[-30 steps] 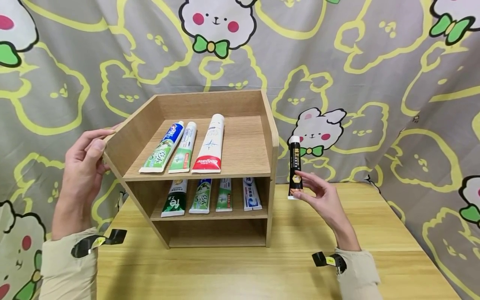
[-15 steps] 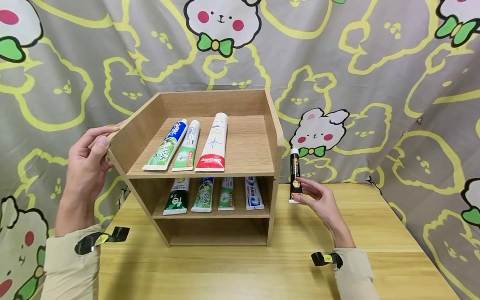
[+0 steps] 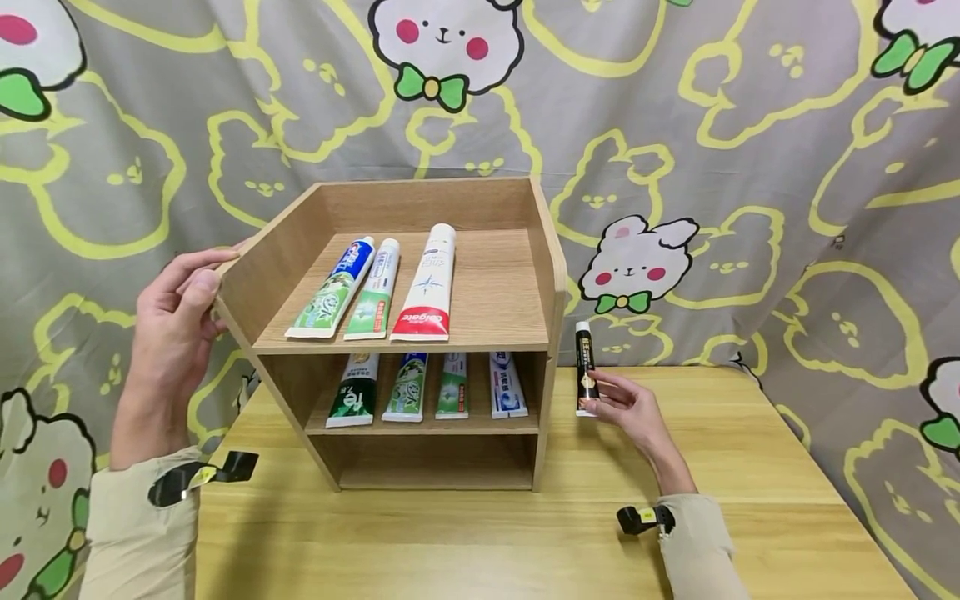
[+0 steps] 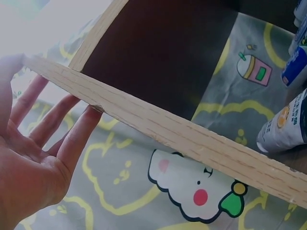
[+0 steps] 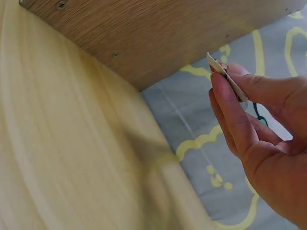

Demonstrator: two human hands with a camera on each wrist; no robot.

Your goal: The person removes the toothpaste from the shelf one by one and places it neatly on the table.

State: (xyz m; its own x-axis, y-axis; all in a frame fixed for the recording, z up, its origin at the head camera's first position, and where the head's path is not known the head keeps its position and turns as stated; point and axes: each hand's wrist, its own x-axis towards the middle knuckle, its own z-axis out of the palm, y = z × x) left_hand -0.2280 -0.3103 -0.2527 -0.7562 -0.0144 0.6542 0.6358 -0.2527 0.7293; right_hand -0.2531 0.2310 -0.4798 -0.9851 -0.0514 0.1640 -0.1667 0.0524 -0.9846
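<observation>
While the left hand (image 3: 171,337) grips the side of a tan wooden three-level shelf (image 3: 491,300), the right hand (image 3: 633,414) pinches a slim black white-capped tube (image 3: 583,357) by its base.

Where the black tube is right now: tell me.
In the head view, the black tube is pinched in the right hand, to the right of the wooden shelf unit and apart from it.

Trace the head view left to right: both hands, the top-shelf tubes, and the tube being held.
Left hand → blue-and-green tube → smaller white-and-green tube → white-and-red Colgate tube → black tube → right hand.
</observation>
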